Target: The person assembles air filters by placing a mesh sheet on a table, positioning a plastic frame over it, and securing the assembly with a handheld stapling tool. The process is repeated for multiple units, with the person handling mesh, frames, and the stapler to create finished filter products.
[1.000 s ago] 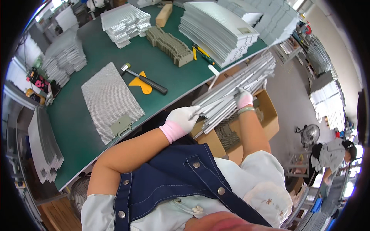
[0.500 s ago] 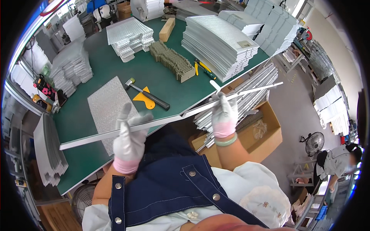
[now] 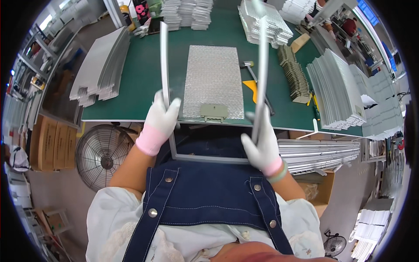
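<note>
A thin silver metal frame strip (image 3: 164,61), bent into a U, stands in front of me with its closed side near my apron. My left hand (image 3: 160,118), in a white glove with a pink cuff, grips its left arm. My right hand (image 3: 263,146), gloved the same way, holds the right arm between thumb and fingers; motion blurs that side. Beyond the frame, a silver mesh panel (image 3: 212,81) lies flat on the table, between the frame's two arms. A grey-green notched piece (image 3: 213,112) rests on the panel's near edge.
On the green table (image 3: 144,87) lie a hammer (image 3: 249,70), a yellow scraper (image 3: 251,88) and a row of grey-green pieces (image 3: 293,74). Panel stacks (image 3: 334,89) stand at right, with grey sheets (image 3: 98,65) at left. Metal strips (image 3: 318,153) fill a box; a fan (image 3: 104,157) stands below left.
The strip has gone from nearly straight, held across me, to a U with upright arms. My hands have turned with it, and my view has swung left to face the mesh panel.
</note>
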Demonstrator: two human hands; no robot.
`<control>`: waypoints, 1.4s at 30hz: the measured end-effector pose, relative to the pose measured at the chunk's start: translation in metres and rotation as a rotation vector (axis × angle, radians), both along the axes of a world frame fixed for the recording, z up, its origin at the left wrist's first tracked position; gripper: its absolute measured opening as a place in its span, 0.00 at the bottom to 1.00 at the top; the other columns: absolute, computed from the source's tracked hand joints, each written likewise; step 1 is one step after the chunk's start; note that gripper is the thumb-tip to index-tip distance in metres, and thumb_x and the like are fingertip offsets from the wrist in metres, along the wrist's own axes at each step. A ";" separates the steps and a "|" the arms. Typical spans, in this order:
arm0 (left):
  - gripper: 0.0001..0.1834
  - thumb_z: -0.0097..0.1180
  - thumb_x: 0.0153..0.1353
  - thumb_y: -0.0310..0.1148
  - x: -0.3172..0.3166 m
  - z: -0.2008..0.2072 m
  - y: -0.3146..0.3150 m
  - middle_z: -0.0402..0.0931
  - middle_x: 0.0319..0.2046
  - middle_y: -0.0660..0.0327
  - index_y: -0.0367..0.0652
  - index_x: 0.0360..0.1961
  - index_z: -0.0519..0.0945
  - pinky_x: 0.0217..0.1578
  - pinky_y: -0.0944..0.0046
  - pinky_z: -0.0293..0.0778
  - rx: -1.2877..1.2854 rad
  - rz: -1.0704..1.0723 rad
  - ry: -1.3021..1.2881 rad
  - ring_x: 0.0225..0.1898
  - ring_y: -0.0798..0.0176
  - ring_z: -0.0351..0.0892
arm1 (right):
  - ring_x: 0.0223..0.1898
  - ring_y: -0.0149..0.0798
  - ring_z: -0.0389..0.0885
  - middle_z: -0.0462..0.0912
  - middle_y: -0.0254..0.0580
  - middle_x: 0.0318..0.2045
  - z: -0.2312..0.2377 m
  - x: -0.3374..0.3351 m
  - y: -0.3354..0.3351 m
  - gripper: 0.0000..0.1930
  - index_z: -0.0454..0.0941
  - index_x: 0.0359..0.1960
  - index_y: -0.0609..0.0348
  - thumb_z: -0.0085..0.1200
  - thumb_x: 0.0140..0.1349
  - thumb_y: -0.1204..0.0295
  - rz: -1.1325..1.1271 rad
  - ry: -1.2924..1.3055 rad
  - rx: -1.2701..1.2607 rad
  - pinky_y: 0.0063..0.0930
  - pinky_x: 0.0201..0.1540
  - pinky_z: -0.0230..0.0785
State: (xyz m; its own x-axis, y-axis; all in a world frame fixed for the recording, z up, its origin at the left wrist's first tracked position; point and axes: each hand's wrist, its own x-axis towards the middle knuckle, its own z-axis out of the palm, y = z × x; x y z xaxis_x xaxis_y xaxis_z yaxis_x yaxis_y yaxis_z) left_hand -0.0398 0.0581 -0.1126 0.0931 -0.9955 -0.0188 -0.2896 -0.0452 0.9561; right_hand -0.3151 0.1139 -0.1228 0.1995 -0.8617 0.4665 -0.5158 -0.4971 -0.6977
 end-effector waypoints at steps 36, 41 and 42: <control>0.21 0.55 0.67 0.42 0.056 -0.100 0.029 0.78 0.39 0.54 0.32 0.48 0.75 0.46 0.64 0.75 0.561 -0.212 0.374 0.40 0.64 0.79 | 0.43 0.36 0.81 0.78 0.42 0.41 -0.092 0.021 -0.016 0.18 0.70 0.51 0.64 0.57 0.67 0.65 -0.291 -0.891 1.052 0.27 0.42 0.77; 0.21 0.54 0.67 0.40 0.064 -0.098 0.031 0.77 0.42 0.53 0.32 0.50 0.72 0.48 0.61 0.76 0.601 -0.376 0.364 0.42 0.62 0.78 | 0.41 0.37 0.81 0.77 0.41 0.39 -0.099 0.018 -0.017 0.16 0.70 0.50 0.63 0.57 0.66 0.67 -0.293 -1.012 1.092 0.27 0.41 0.77; 0.21 0.54 0.67 0.40 0.064 -0.096 0.033 0.76 0.42 0.52 0.31 0.50 0.72 0.49 0.61 0.75 0.585 -0.408 0.323 0.42 0.62 0.78 | 0.40 0.37 0.81 0.77 0.40 0.39 -0.100 0.016 -0.017 0.16 0.70 0.50 0.63 0.57 0.66 0.68 -0.289 -1.027 1.100 0.26 0.41 0.78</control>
State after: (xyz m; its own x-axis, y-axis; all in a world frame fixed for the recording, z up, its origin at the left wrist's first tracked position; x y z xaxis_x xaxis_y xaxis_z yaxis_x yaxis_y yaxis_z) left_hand 0.0239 0.0908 -0.2091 -0.3778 -0.7694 -0.5150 -0.1035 -0.5177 0.8493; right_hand -0.2986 0.0966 -0.2232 -0.0305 -0.8129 -0.5816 0.4186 0.5179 -0.7460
